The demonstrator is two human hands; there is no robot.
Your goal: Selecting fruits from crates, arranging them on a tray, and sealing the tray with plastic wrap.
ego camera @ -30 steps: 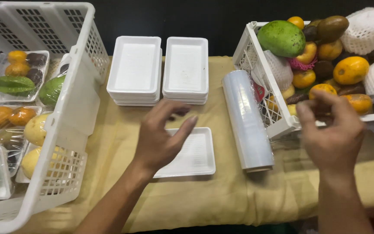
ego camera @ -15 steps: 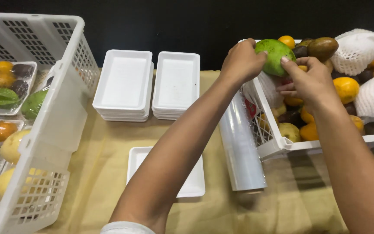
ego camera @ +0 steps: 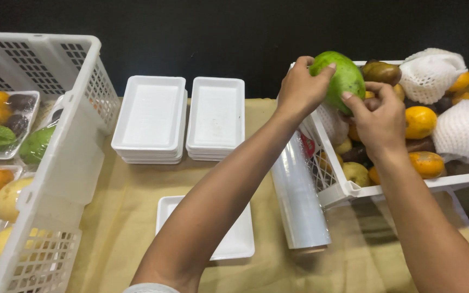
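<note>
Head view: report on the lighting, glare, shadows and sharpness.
Head view: even, bright light in front of a black backdrop; soft glare streaks along the cling film roll; faint shadows on the tan cloth under the forearms; left hand, right hand and green mango are sharp, no visible motion blur.

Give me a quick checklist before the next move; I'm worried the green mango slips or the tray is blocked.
1. Left hand on green mango: ok, fingers wrap its left side.
2. Right hand on mango: ok, fingers touch its lower right.
3. Mango above the fruit basket: ok.
4. Single white tray free: cannot tell, the left forearm covers part.
5. Film roll lying beside the tray: ok.
</note>
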